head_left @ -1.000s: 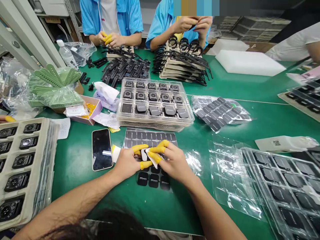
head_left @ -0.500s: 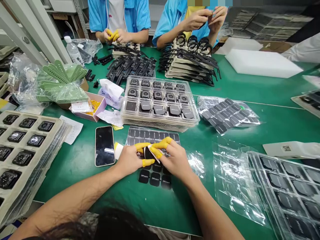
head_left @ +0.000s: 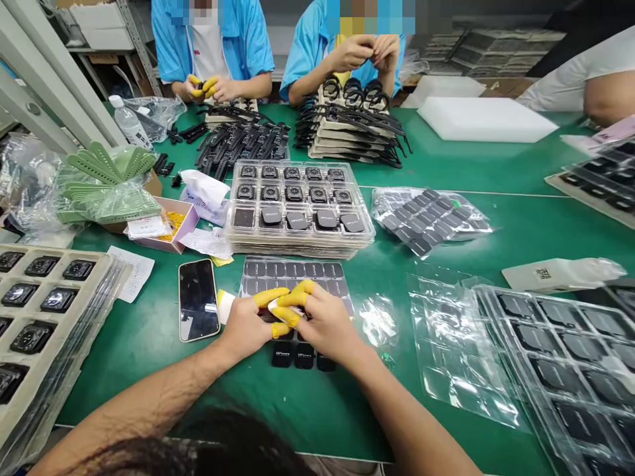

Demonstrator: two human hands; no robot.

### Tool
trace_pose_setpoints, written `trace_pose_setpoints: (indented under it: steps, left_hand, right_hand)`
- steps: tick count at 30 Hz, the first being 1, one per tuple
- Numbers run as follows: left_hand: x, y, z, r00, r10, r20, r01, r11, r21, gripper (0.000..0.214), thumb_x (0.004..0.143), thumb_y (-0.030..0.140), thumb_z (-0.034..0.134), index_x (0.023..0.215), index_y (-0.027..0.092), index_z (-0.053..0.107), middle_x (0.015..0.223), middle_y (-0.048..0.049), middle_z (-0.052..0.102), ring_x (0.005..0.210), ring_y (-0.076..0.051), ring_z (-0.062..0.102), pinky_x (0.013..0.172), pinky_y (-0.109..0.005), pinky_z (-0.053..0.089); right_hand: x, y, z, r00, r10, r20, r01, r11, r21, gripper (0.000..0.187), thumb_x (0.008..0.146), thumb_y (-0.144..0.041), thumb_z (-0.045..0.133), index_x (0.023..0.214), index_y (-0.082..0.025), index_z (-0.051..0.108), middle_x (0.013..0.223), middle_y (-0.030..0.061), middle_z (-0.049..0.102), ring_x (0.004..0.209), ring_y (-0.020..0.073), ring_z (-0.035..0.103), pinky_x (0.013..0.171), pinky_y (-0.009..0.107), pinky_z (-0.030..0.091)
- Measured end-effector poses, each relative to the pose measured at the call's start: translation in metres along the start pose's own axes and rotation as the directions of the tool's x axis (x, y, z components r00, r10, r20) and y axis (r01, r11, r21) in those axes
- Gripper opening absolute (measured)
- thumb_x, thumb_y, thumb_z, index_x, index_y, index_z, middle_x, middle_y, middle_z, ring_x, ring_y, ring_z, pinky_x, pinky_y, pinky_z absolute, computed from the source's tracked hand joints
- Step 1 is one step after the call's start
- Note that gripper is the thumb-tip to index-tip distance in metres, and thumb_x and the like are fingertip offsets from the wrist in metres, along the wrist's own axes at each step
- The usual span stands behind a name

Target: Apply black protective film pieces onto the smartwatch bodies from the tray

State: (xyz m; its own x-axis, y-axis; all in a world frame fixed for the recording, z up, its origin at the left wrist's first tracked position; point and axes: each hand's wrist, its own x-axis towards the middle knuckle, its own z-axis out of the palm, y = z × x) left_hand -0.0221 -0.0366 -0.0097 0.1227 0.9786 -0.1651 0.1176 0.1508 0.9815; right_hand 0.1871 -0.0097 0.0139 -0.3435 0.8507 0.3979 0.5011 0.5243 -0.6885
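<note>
A long green-topped desk (head_left: 501, 228) is carrying a stack of clear plastic trays (head_left: 297, 241) holding smartwatch bodies, while a co-worker's hands (head_left: 206, 87) are working across it in yellow finger cots. Nearest the person, a black-screened phone (head_left: 198, 301) is lying just left of a sheet of black printed pads (head_left: 292, 277), and the person's left hand (head_left: 243, 327) and right hand (head_left: 322, 324) are meeting just above that sheet. Both hands are closing in a pinch, their yellow-cotted fingertips (head_left: 270, 297) grasping a small black pad (head_left: 268, 316) and its white film (head_left: 280, 307), which the fingers are mostly hiding. The pad is probably light, thin and flexible, and the film is likely slippery, so the edges seem the best place to take hold
</note>
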Motion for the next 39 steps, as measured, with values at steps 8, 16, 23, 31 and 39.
trace_pose_setpoints:
  steps: [8, 16, 23, 31, 39]
  left_hand:
    - [-0.007, 0.000, -0.002, 0.962, 0.271, -0.014, -0.264, 0.945, 0.193, 0.045, 0.077, 0.035, 0.095, 0.119, 0.024, 0.087, 0.103, -0.0064, 0.089, 0.087, -0.026, 0.085, 0.090, -0.043, 0.074]
    - [-0.007, 0.006, -0.005, 0.953, 0.302, -0.032, -0.282, 0.920, 0.270, 0.042, 0.078, 0.037, 0.096, 0.117, 0.026, 0.087, 0.101, -0.0066, 0.088, 0.086, -0.029, 0.083, 0.089, -0.044, 0.073]
    - [0.002, 0.010, -0.007, 0.977, 0.207, -0.051, -0.202, 0.975, 0.098, 0.052, 0.067, 0.035, 0.101, 0.115, 0.024, 0.088, 0.118, -0.0098, 0.087, 0.108, -0.032, 0.083, 0.103, -0.048, 0.070]
    - [0.003, 0.008, -0.006, 0.997, 0.061, -0.056, -0.055, 0.994, 0.095, 0.057, 0.067, 0.036, 0.102, 0.121, 0.027, 0.087, 0.108, -0.0048, 0.089, 0.099, -0.031, 0.085, 0.102, -0.048, 0.071]
    - [0.002, 0.007, -0.005, 0.995, 0.046, -0.086, -0.038, 0.996, 0.085, 0.057, 0.068, 0.035, 0.101, 0.123, 0.029, 0.085, 0.113, -0.0039, 0.088, 0.102, -0.029, 0.084, 0.104, -0.050, 0.070]
  right_hand:
    - [-0.012, 0.057, -0.078, 0.945, 0.306, -0.115, -0.327, 0.889, -0.321, 0.042, 0.097, -0.061, 0.067, 0.108, -0.026, 0.086, 0.110, 0.0143, 0.079, 0.108, 0.0361, 0.068, 0.100, 0.060, 0.056]
    - [-0.003, 0.019, -0.033, 0.898, 0.402, 0.178, -0.436, 0.861, 0.261, 0.027, 0.092, -0.045, 0.077, 0.112, -0.028, 0.080, 0.106, 0.0071, 0.085, 0.097, 0.0272, 0.081, 0.092, 0.046, 0.068]
    - [-0.006, 0.028, -0.034, 0.906, 0.369, 0.209, -0.420, 0.845, 0.330, 0.035, 0.090, -0.051, 0.084, 0.117, -0.030, 0.080, 0.092, 0.0040, 0.082, 0.086, 0.0268, 0.080, 0.077, 0.040, 0.069]
    - [-0.003, 0.024, -0.025, 0.915, 0.369, 0.164, -0.403, 0.859, 0.316, 0.032, 0.093, -0.058, 0.079, 0.096, -0.026, 0.081, 0.095, 0.0061, 0.084, 0.083, 0.0255, 0.078, 0.079, 0.043, 0.068]
    - [-0.006, 0.021, -0.017, 0.892, 0.437, 0.111, -0.449, 0.834, 0.320, 0.027, 0.083, -0.051, 0.087, 0.096, -0.028, 0.085, 0.098, 0.0057, 0.086, 0.087, 0.0280, 0.082, 0.082, 0.045, 0.070]
